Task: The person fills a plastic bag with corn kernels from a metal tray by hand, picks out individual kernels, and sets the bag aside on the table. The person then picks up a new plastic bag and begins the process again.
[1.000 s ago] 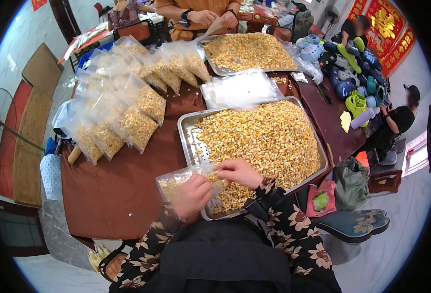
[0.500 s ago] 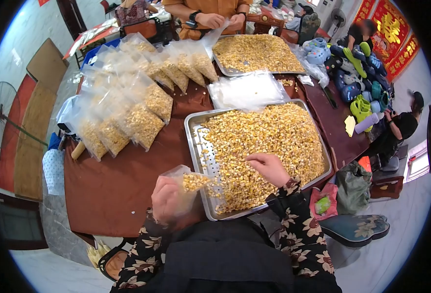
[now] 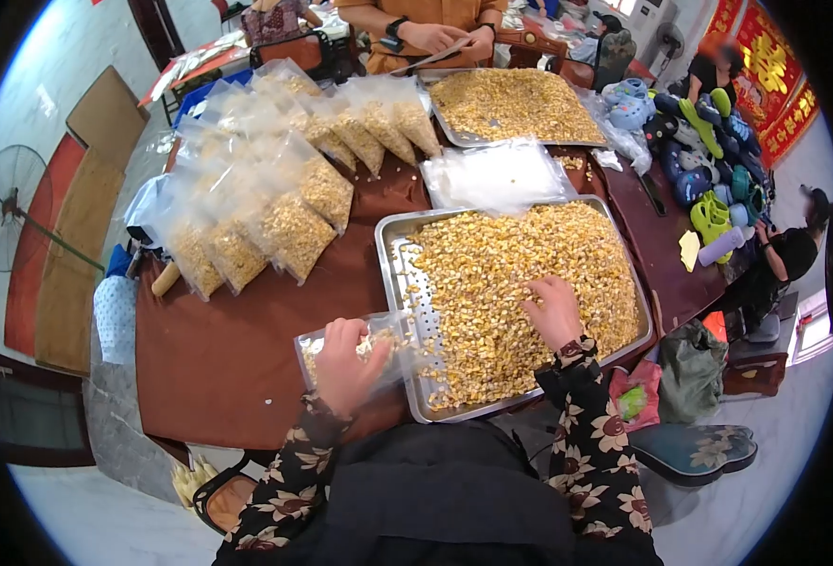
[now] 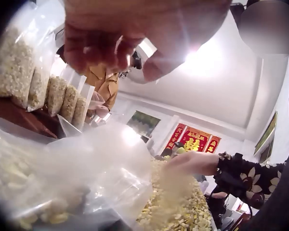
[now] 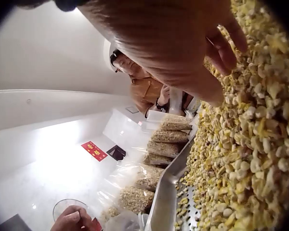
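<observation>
A clear plastic bag [image 3: 385, 330] with some corn kernels inside lies on the brown cloth, against the near-left edge of a metal tray [image 3: 388, 274]. My left hand [image 3: 346, 363] hovers over this bag, fingers loosely bent. In the left wrist view a gap shows between its thumb and fingers, above the bag [image 4: 111, 178]. Yellow and white corn kernels [image 3: 492, 274] heap most of the tray, leaving perforated metal bare along its left side. Over the heap's middle is my right hand [image 3: 556, 316], its relaxed fingers at the kernels' surface.
Several filled bags [image 3: 294, 231] stand in rows at the left. Behind the tray lies a stack of flat clear bags [image 3: 497, 174], then a second tray of corn [image 3: 516, 104]. Across the table a person [image 3: 435, 33] handles a bag. Clog shoes [image 3: 714, 217] pile up at the right.
Both hands were together at the bag, then parted. My left hand tilted the bag up beside the tray and lowered it onto the cloth. My right hand moved right over the corn.
</observation>
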Tool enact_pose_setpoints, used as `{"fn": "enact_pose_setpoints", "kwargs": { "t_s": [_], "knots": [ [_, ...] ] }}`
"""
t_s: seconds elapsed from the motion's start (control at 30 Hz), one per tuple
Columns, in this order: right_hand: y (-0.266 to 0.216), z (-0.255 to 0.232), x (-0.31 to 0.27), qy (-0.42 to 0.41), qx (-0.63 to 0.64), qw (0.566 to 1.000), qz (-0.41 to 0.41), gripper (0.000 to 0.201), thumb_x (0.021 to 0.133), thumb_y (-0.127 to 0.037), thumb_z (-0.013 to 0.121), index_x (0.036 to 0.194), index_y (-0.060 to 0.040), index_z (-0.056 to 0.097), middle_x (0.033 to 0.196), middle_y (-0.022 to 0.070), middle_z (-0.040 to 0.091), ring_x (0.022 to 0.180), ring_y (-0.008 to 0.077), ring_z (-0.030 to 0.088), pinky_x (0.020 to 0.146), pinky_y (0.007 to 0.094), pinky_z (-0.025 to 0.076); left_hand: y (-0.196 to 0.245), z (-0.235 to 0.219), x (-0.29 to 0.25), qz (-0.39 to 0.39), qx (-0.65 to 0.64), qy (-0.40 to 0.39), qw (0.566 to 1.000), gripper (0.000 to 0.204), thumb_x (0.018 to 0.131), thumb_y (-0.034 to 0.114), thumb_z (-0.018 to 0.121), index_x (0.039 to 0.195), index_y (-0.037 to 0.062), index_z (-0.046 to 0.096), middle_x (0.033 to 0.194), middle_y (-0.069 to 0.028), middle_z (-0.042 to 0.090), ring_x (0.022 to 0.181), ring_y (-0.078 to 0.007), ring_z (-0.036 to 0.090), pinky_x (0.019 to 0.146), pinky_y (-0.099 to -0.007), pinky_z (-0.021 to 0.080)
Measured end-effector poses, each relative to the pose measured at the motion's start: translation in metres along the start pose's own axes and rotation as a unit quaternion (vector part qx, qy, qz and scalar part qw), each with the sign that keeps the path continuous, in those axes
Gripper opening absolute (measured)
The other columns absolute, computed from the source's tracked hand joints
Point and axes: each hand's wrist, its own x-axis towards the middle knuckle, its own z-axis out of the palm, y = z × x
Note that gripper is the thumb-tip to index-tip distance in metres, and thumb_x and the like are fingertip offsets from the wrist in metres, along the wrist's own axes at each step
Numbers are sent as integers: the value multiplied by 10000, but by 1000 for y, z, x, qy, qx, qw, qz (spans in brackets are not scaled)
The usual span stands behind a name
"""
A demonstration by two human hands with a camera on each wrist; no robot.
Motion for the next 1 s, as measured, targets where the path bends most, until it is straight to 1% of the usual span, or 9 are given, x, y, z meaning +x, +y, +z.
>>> {"fn": "enact_pose_setpoints", "kwargs": {
  "t_s": [0.13, 0.33, 0.4, 0.6, 0.67, 0.73, 0.77, 0.93, 1.0],
  "knots": [
    [-12, 10, -2, 28, 24, 999, -9, 216, 736, -96, 660, 943, -37, 636, 947, 138, 564, 925, 311, 526, 814, 407, 422, -5, 28, -10, -47, 73, -75, 993, 395, 726, 365, 703, 816, 40, 497, 810, -109, 503, 774, -292, 529, 648, -398, 435],
    [-56, 29, -20, 13, 126, 991, -50, 192, 761, -84, 634, 940, -15, 630, 898, 146, 591, 885, 302, 551, 789, 380, 442, -18, 46, -18, -113, 72, -144, 980, 242, 794, 271, 601, 831, 51, 510, 820, -146, 573, 760, -343, 581, 614, -447, 453],
    [-81, 33, -24, -134, 286, 949, 18, 225, 793, -146, 614, 957, 6, 631, 856, 148, 594, 817, 281, 570, 739, 359, 461, -17, 45, -17, -117, 46, -141, 982, 183, 805, 220, 576, 810, 48, 514, 784, -157, 575, 732, -355, 581, 608, -449, 452],
    [-115, 85, -16, -242, 381, 885, 110, 357, 852, -334, 576, 934, 7, 643, 838, 159, 640, 767, 229, 615, 708, 337, 479, -1, 32, -19, -84, -27, -74, 993, 115, 826, 145, 540, 813, 32, 529, 763, -179, 545, 711, -374, 559, 609, -433, 444],
    [-118, 98, -8, -272, 350, 893, 80, 374, 868, -356, 554, 903, 5, 648, 798, 150, 658, 741, 223, 625, 698, 334, 487, 4, 25, -19, -99, -69, -67, 990, 101, 828, 128, 536, 824, 27, 528, 770, -183, 530, 702, -374, 541, 613, -406, 441],
    [-128, 102, -6, -344, 442, 818, 135, 358, 855, -325, 563, 827, 25, 631, 698, 148, 629, 666, 231, 606, 649, 341, 477, 4, 20, -21, -88, -78, -59, 991, 92, 823, 111, 536, 822, 20, 524, 764, -173, 523, 695, -351, 539, 619, -391, 441],
    [-134, 98, -5, -282, 407, 867, 51, 331, 845, -290, 558, 763, 27, 604, 618, 160, 572, 603, 234, 580, 596, 353, 454, 5, 17, -22, -76, -91, -54, 992, 83, 818, 94, 536, 820, 13, 521, 758, -163, 515, 688, -328, 537, 625, -375, 441],
    [-174, 50, 1, -224, 416, 881, -33, 309, 863, -258, 530, 726, 14, 580, 585, 116, 539, 536, 171, 522, 546, 317, 430, 20, -10, -21, -119, -145, 68, 980, 160, 772, 60, 570, 926, 26, 539, 842, -113, 516, 714, -230, 523, 639, -345, 448],
    [-178, 56, 1, -203, 354, 910, -74, 304, 862, -251, 528, 719, 13, 577, 588, 123, 543, 541, 181, 535, 548, 321, 435, 42, -24, -11, -51, -119, 141, 981, 245, 766, 14, 558, 1009, 39, 543, 946, -72, 488, 762, -161, 496, 649, -277, 429]
  ]
}}
